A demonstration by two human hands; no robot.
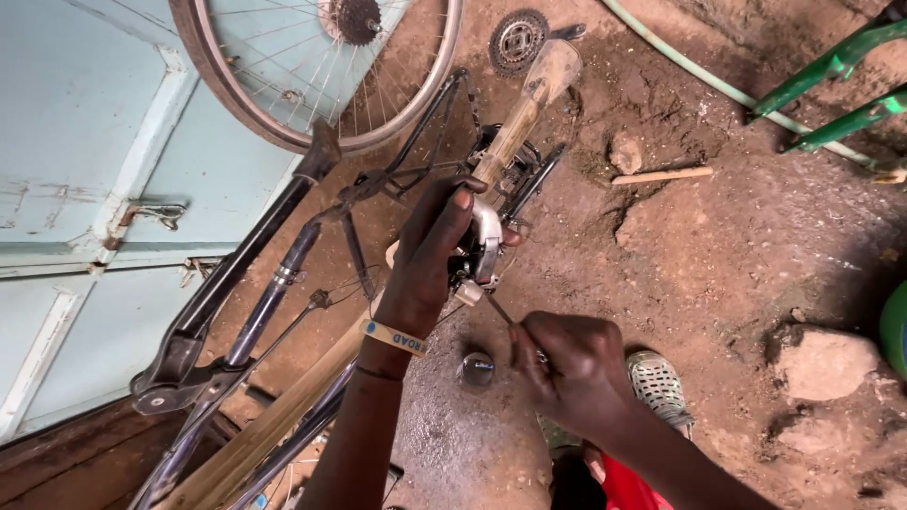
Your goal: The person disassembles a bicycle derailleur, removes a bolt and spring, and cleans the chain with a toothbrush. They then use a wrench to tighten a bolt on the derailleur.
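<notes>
My left hand (pixel 430 255), with a yellow wristband, grips a silver metal bicycle part (pixel 486 247) mounted on the dark bicycle frame (pixel 274 283), at the base of a tan-handled tool (pixel 518 118) that slants up and away. Just below it, my right hand (pixel 565 366) pinches a thin metal tool (pixel 501 310) whose tip points up at the underside of the silver part. A small round metal cap (pixel 477 368) lies on the dirt between my hands.
A bicycle wheel (pixel 312 76) leans against a pale blue door (pixel 85 189). A sprocket (pixel 518 40), hose (pixel 718 80), stick (pixel 661 176), stones (pixel 824 364), green metal legs (pixel 841 66) and my sandalled foot (pixel 658 385) are on the dirt floor.
</notes>
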